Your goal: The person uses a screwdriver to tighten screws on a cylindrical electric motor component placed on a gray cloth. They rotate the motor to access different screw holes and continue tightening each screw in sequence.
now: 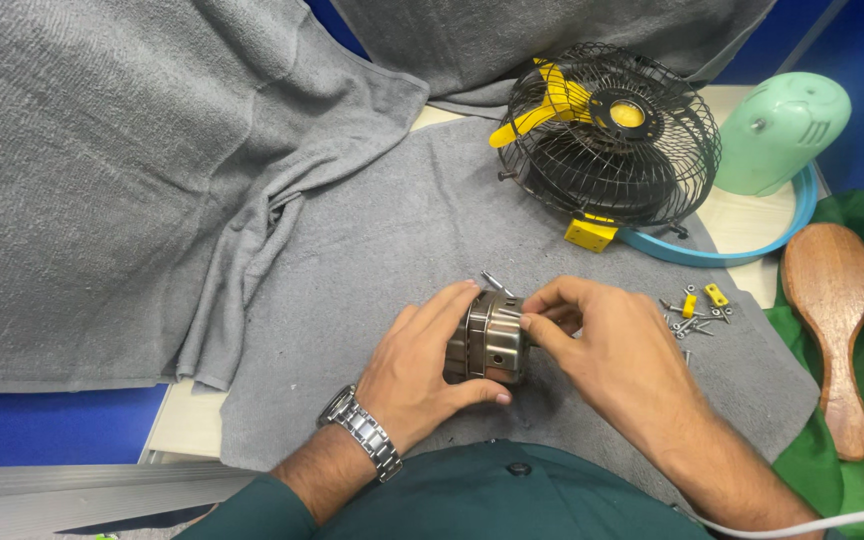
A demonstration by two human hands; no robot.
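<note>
My left hand (pixel 420 362), with a metal watch on its wrist, grips a small round metal motor housing (pixel 492 338) from the left and below. From the right, my right hand (pixel 607 345) closes its fingertips on the housing's end. The housing rests just above a grey towel (pixel 372 250). A thin metal shaft (pixel 495 283) sticks out behind it.
A black wire fan cage (pixel 607 135) with yellow blades lies at the back. A mint green cover (pixel 780 130) sits on a blue ring (pixel 752 250). Several loose screws and yellow clips (pixel 694 312) lie right of my hands. A wooden brush (pixel 832 320) lies at far right.
</note>
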